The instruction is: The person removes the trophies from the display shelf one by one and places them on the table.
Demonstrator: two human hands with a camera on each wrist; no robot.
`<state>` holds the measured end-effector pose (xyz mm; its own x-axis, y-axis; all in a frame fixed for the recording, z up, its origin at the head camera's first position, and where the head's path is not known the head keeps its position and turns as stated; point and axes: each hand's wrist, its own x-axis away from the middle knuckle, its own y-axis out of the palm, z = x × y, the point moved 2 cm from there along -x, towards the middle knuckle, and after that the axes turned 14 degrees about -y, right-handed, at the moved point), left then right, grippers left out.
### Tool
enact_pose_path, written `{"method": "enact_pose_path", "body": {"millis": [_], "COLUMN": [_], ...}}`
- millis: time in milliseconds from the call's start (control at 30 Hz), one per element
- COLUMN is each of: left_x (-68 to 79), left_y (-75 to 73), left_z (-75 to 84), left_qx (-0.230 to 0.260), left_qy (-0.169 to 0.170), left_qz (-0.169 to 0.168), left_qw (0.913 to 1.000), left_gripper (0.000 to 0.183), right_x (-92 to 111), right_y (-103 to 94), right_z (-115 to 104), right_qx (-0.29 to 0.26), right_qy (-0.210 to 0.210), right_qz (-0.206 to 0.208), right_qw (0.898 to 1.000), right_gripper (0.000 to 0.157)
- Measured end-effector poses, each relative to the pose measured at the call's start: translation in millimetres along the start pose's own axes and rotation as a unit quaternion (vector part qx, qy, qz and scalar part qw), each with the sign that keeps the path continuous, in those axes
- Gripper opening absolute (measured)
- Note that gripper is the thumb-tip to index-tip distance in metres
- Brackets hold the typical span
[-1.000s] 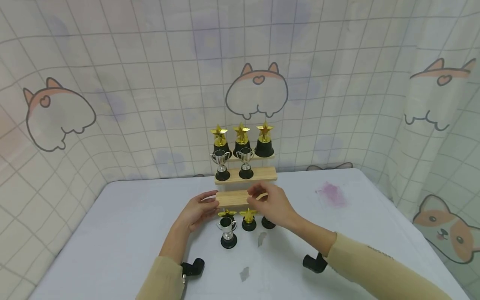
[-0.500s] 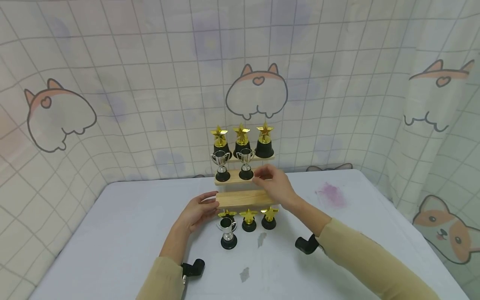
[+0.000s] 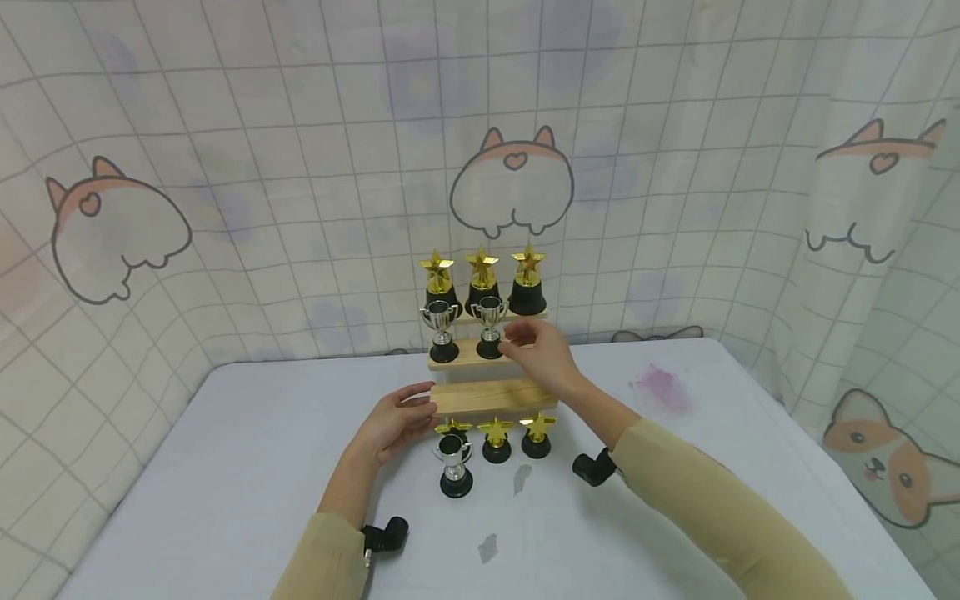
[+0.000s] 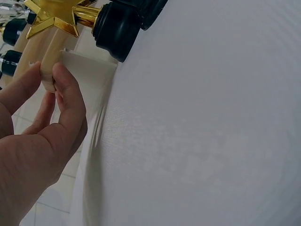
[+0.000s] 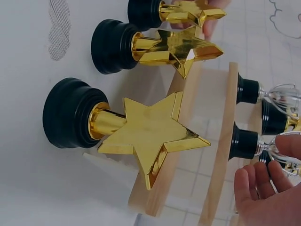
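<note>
In the head view my left hand pinches the left end of the lowest wooden shelf, with fingers and thumb around its edge. The left wrist view shows that shelf end between thumb and fingers. My right hand is beside a silver trophy cup, the right one of two on the middle shelf. In the right wrist view its thumb and bent fingers sit apart around the cup's near side. Whether they touch the cup, I cannot tell. The lowest shelf carries nothing.
Three gold star trophies stand on the top shelf. On the white table, in front of the lowest shelf, are three more star trophies and a silver trophy cup. A patterned cloth hangs behind.
My right hand has left the lowest shelf's right part and moved up and back to the right silver cup. My left hand keeps its grip on the shelf end.
</note>
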<state>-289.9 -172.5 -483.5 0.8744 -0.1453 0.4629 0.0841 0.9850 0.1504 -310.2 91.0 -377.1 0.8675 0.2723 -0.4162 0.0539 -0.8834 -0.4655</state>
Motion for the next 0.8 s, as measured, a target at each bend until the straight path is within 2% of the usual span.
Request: {"method": "enact_pose_path", "body": {"millis": [267,567,800], "left_x": [0.1,1.1,0.1], "left_y": [-0.1,0.9,2.6], "left_z": [0.3,-0.2,0.0], "left_qx": [0.0,-0.001,0.0], "left_qy": [-0.002,0.005,-0.004], "left_qz": [0.003,0.014,0.016], "left_qw": [1.0,0.9999,0.9999], "left_gripper": [0.055,0.056,0.054], "right_x": [-11.4,-18.8,-20.3], "right_y": [8.4,16.8,19.9], "right_z": [7.6,10.3,13.4], "right_qx": [-0.003,-0.002,0.008], "right_qy": [0.018,0.024,0.027], "right_qz": [0.005,0.008,0.01], "right_qw": [1.0,1.0,1.0], "right_gripper": [0.037,0.033,0.031]}}
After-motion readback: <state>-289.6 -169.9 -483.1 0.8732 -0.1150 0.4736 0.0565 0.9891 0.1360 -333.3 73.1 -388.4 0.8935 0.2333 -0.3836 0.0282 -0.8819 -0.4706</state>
